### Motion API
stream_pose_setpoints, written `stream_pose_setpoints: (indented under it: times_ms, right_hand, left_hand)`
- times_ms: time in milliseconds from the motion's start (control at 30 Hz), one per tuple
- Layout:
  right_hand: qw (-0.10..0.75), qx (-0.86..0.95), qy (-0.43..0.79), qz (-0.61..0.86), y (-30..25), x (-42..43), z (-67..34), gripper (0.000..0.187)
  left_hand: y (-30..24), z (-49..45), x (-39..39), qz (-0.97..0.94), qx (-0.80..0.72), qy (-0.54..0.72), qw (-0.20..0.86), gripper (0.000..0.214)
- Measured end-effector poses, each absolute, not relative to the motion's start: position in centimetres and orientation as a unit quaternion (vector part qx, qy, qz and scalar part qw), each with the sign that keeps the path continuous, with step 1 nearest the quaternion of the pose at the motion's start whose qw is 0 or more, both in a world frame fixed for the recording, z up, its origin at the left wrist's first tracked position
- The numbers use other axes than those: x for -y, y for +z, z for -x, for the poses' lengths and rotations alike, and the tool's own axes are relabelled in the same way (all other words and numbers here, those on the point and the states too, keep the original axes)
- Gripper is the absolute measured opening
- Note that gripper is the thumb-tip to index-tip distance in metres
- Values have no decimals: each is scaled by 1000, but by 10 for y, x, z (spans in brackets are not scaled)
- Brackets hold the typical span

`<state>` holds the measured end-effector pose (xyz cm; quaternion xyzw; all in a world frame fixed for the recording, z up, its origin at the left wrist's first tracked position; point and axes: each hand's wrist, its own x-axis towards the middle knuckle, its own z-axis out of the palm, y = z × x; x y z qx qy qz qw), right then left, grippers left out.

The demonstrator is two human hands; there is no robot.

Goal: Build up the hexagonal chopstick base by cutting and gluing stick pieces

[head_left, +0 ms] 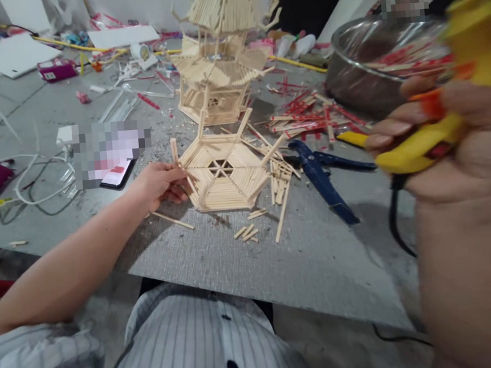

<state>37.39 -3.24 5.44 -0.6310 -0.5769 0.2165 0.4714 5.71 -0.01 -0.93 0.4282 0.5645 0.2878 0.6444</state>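
Note:
A hexagonal platform of wooden sticks (223,174) lies on the grey table (218,265), with short sticks standing up at its corners. My left hand (158,185) rests at its left edge, fingers pinched on an upright stick (174,151) of the platform. My right hand (447,151) is raised close to the camera on the right, closed around a yellow glue gun (441,134) with an orange trigger; its black cord hangs down. Behind the platform stands a tall stick pagoda (218,55).
Blue-handled cutters (324,180) lie right of the platform among loose cut sticks (280,198). A metal bowl (372,60) with red-tipped sticks sits at the back right, red wrappers (308,114) scattered before it. A phone (115,174), white cables (36,178) and boards are on the left.

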Motion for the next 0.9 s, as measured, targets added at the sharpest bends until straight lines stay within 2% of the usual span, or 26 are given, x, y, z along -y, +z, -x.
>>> stream_pose_setpoints:
  times_ms: [33, 67, 100, 333, 433, 700, 900]
  right_hand:
    - [554, 492, 325, 588, 55, 31, -357, 10]
    - [587, 445, 380, 559, 53, 28, -343, 6]
    - [582, 439, 422, 540, 51, 26, -332, 12]
    - [366, 536, 569, 505, 15, 1, -300, 24]
    - [306, 554, 593, 497, 3, -9, -291, 23]
    - [247, 571, 609, 492, -11, -27, -278, 29]
    - [195, 634, 575, 478, -16, -31, -283, 33]
  left_hand:
    - [-9, -57, 0, -427, -562, 287, 648, 10]
    - [-10, -56, 0, -424, -561, 286, 651, 10]
    - [-10, -56, 1, -422, -561, 285, 653, 10]
    - [-9, -55, 0, -404, -574, 261, 663, 10]
    - [-5, -58, 1, -395, -584, 249, 664, 10]
    - [-2, -61, 3, -372, -587, 227, 682, 10]
    - [-2, -61, 3, -365, -588, 218, 688, 10]
